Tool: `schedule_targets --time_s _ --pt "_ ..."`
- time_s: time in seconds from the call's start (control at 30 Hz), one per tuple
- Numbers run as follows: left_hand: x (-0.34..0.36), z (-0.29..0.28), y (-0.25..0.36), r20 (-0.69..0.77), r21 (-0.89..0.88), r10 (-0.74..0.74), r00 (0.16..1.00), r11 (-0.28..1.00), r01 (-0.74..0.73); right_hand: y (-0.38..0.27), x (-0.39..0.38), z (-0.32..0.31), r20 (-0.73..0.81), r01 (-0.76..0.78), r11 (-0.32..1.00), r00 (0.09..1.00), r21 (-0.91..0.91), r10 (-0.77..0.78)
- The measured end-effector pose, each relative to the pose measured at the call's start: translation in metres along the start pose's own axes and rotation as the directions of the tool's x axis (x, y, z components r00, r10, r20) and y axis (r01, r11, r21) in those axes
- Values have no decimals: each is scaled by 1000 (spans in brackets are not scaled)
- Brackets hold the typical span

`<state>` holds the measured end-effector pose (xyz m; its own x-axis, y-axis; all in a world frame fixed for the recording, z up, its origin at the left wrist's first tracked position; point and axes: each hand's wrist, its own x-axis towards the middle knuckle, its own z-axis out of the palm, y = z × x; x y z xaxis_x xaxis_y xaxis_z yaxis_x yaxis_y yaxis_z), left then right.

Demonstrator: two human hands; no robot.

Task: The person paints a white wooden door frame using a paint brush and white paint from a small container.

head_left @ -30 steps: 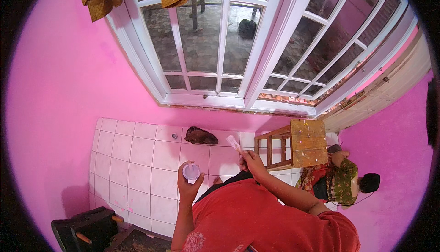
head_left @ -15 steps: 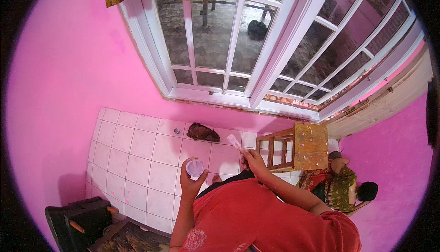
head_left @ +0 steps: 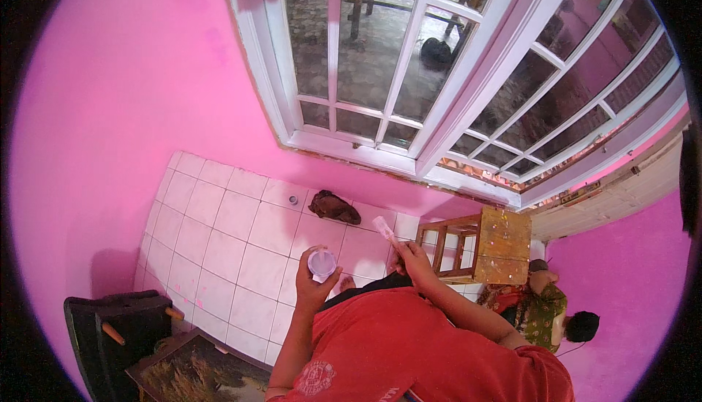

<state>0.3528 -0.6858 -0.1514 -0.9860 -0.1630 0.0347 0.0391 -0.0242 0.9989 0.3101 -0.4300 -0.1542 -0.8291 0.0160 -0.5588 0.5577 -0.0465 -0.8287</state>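
Observation:
My left hand [head_left: 313,285] is closed around a small round cup [head_left: 322,263] with pale lilac contents, its open top facing up. To the right of it, my right hand [head_left: 413,259] grips a paintbrush [head_left: 382,228] by the handle. The brush head is pale pink and points up and to the left, apart from the cup. White-framed glass windows [head_left: 365,58] stand in the pink wall [head_left: 146,73] in front of me.
A paint-spotted wooden stool [head_left: 504,245] stands to my right, with a person [head_left: 545,307] close beyond it. A dark brown crumpled cloth [head_left: 334,207] and a small grey cap-like object [head_left: 293,200] lie on the tiled floor [head_left: 219,234]. Dark furniture [head_left: 117,336] occupies the lower left.
The view has shifted, so the windows and stool sit farther right in the picture. Both hands keep their holds on the cup and the paintbrush.

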Motion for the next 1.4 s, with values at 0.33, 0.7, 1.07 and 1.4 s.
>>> schedule_targets --time_s 0.33,0.7,1.07,1.4 --pt "-4 1 2 -37 11 -17 999 1000 18 2 8 0 60 -4 1000 998 10 3" --pt "-5 10 -10 -66 -15 -22 998 1000 21 8 15 -10 68 6 1000 998 -23 -5" --pt "1 19 -9 16 70 20 1000 997 -21 19 24 -26 65 32 998 997 -48 -29" --pt "2 29 -8 12 48 11 1000 999 -11 12 27 -36 4 -3 998 1000 -67 3"
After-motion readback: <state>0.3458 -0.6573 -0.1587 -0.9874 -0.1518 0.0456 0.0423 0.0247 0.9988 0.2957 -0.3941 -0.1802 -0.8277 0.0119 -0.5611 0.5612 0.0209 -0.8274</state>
